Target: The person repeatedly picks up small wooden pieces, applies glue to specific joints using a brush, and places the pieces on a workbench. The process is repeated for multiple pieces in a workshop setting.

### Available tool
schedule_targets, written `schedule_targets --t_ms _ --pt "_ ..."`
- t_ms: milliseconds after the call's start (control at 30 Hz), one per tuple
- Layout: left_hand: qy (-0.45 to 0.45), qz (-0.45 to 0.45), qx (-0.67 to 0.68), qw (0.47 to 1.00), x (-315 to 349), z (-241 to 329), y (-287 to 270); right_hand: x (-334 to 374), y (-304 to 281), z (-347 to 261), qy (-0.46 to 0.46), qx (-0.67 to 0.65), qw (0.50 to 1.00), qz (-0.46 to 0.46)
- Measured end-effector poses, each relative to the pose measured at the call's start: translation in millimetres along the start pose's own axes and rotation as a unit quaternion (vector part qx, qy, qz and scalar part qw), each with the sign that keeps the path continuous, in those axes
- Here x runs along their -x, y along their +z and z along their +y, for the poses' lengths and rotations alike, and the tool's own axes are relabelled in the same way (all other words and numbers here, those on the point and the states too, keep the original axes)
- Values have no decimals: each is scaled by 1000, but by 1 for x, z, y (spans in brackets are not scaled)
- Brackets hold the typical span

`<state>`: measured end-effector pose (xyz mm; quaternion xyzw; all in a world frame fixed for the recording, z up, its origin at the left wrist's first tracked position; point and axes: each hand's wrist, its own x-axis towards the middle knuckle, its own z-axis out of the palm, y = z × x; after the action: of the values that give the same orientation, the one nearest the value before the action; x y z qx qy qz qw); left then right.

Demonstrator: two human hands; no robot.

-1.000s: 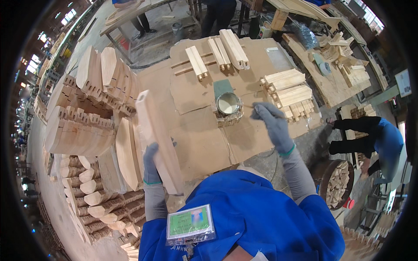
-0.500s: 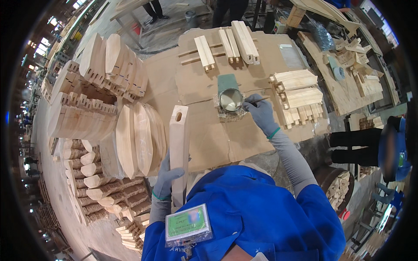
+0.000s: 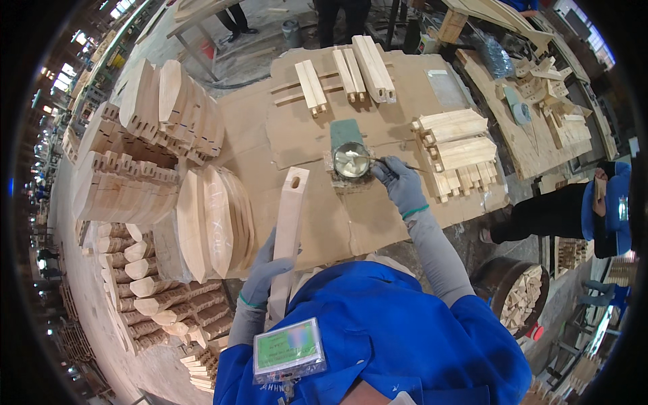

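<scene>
My gloved left hand (image 3: 264, 268) grips a long pale wooden piece (image 3: 289, 229) with a slot hole near its far end; the piece lies lengthwise, pointing away from me over the cardboard-covered bench (image 3: 270, 128). My gloved right hand (image 3: 399, 183) holds a thin brush (image 3: 378, 160) whose tip sits in a round metal tin (image 3: 352, 160) of pale glue standing on the cardboard.
Curved wooden boards (image 3: 216, 219) stand on edge to my left, with tenoned stacks (image 3: 128, 182) beyond. Short slotted blocks (image 3: 455, 145) lie right of the tin, longer bars (image 3: 347, 71) at the far edge. A seated person (image 3: 574, 209) is to the right, beside a barrel of offcuts (image 3: 516, 297).
My left hand has laid the wooden piece down from a tilted position to lengthwise in front of me. My right hand moved left to the tin, putting the brush into it.
</scene>
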<state>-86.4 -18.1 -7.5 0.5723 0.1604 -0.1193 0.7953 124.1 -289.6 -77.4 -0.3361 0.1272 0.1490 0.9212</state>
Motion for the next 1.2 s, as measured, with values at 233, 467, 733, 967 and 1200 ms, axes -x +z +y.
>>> schedule_targets --t_ms 233,467,733,967,1200 --pt "3 -67 -10 998 -11 16 11 42 59 -20 -69 28 997 -25" --pt "23 -55 -38 998 -9 29 22 98 109 -22 -145 59 981 -110" --pt "13 -56 -23 998 -7 30 21 95 105 -17 -138 91 974 -153" --pt "18 -66 -31 997 -7 37 22 95 110 -16 -161 114 964 -177" --pt "10 -53 -48 997 -8 36 18 109 114 -21 -125 135 958 -222"
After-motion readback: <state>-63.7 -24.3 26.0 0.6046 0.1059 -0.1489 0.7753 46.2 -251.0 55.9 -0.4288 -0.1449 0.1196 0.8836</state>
